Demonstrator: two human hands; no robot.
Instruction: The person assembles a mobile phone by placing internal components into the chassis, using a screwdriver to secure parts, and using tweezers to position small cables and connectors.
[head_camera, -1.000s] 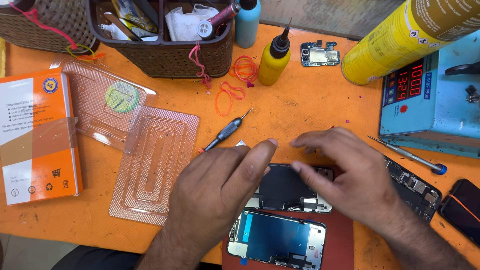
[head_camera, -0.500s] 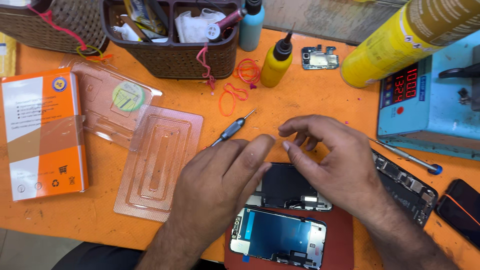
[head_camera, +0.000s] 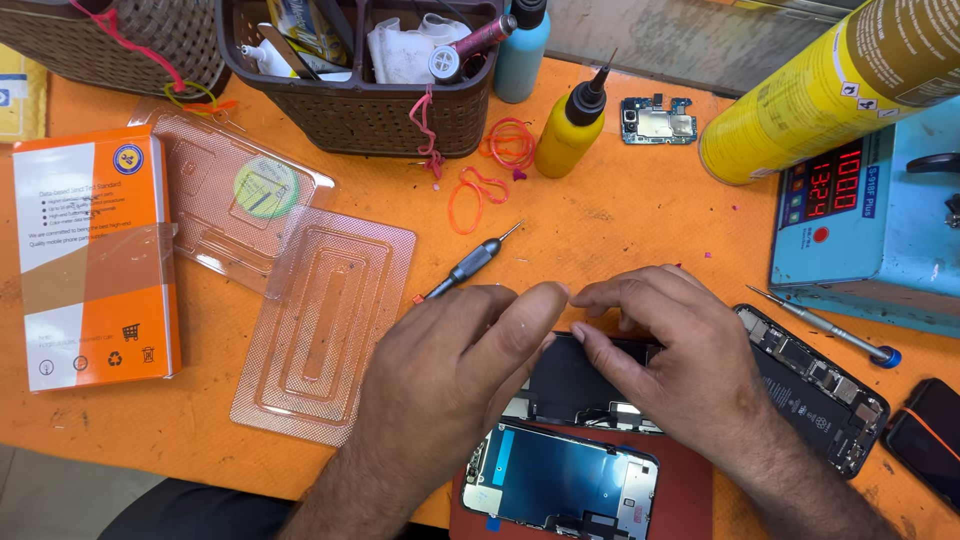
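Both thumbs meet, fingers (head_camera: 600, 355) curled, pressing the dark phone panel (head_camera: 575, 385) on the bench (head_camera: 620, 220); left hand (head_camera: 455, 365), right hand (head_camera: 670, 355) cover it. Likely thin, light, fragile glass: hold by edges. Screwdriver (head_camera: 470, 263) lies near.

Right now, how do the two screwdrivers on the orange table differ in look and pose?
The dark-handled screwdriver lies just beyond the left hand, tip pointing up-right; the slim silver screwdriver lies right of the right hand, beside the blue machine, tip pointing up-left. The first has a thick dark handle; the second is thin metal with a blue end cap. Both lie flat on the table, untouched by either hand.
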